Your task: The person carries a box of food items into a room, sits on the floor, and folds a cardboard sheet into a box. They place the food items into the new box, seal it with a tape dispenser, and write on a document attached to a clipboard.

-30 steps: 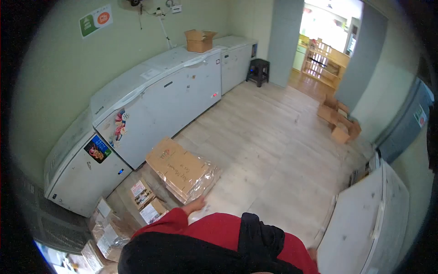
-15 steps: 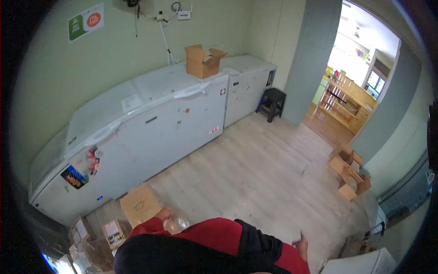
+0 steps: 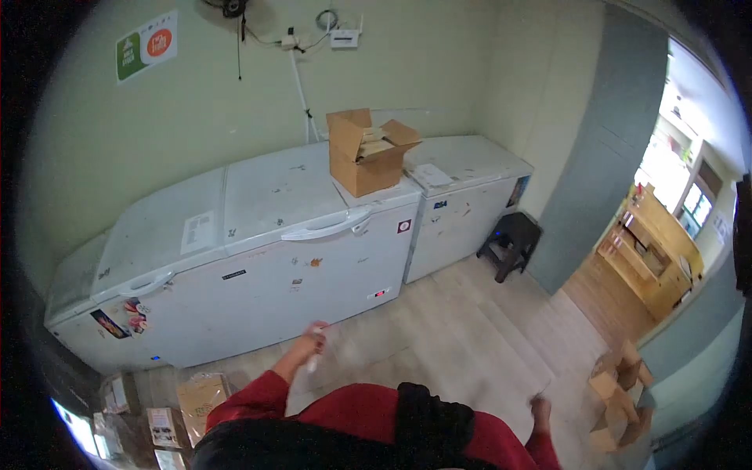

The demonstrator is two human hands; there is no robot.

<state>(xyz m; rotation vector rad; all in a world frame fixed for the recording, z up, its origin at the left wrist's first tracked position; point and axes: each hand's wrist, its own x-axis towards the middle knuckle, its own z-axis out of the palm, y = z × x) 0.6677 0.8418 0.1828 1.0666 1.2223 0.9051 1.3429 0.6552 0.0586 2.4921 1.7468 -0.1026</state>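
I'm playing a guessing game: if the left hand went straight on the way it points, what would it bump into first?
Probably the front of the big white freezer, which is ahead of the left hand; one view leaves the distance unclear.

Head-worn view, downward toward freezers [image 3: 258, 301]

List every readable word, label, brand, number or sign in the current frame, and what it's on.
"RSA", probably: front of the far-right chest freezer.
Too small or blurred to read:
wall poster
nameplate, red display and square sticker on the long freezer
sheet on its lid
paper on the far-right lid
print on the lower-left brown carton
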